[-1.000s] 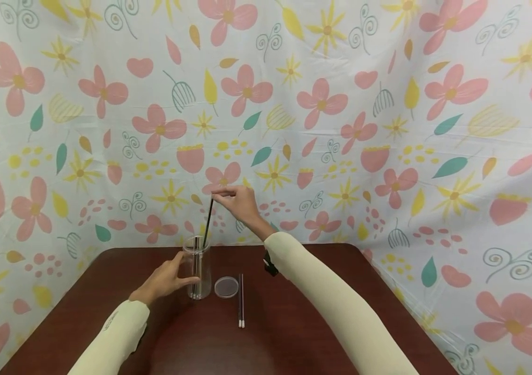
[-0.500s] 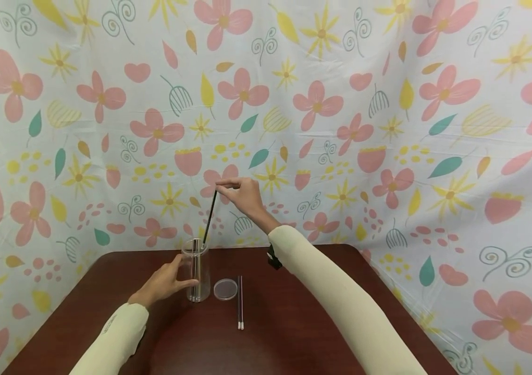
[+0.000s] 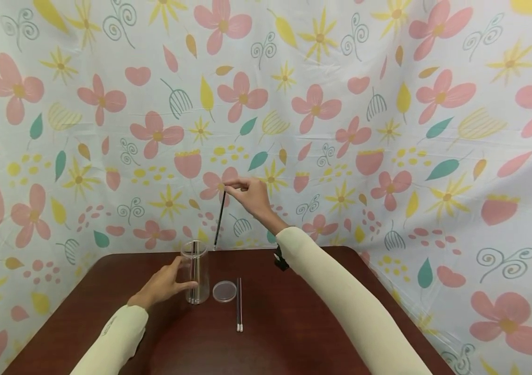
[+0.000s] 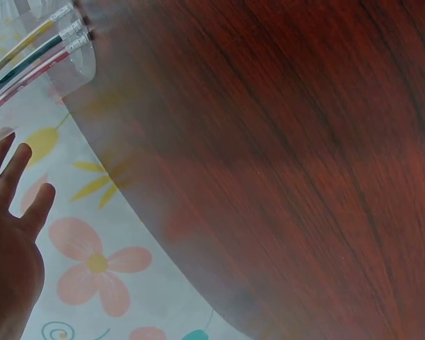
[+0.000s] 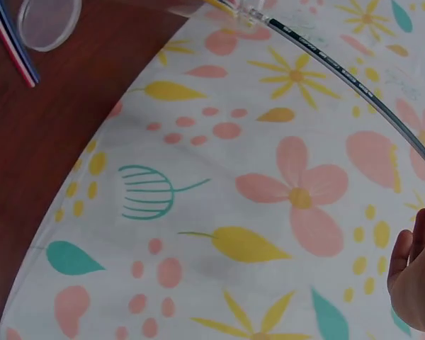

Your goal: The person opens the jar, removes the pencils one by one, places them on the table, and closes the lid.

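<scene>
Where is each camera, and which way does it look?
Head: worn on the head, facing forward and down at the dark red wooden table; left hand, right hand and cream fabric sleeves show.
Left wrist: worn there, facing the table and a transparent cylindrical jar; left hand shows.
Right wrist: worn there, facing flowery white cloth and a thin black pencil; right hand shows.
Head and right wrist both show the round clear lid.

Extends R arm [image 3: 341, 291] & L arm [image 3: 111, 344] fwd. Holds R hand [image 3: 249, 197] high, well above L hand [image 3: 162, 283], w/ wrist slightly bent, thumb & R fingers [image 3: 237, 182] pinched tog. at tips. Holds L thumb apart, L fingers [image 4: 14, 166] fairly straight & spread. Shows hands only partly in wrist views.
</scene>
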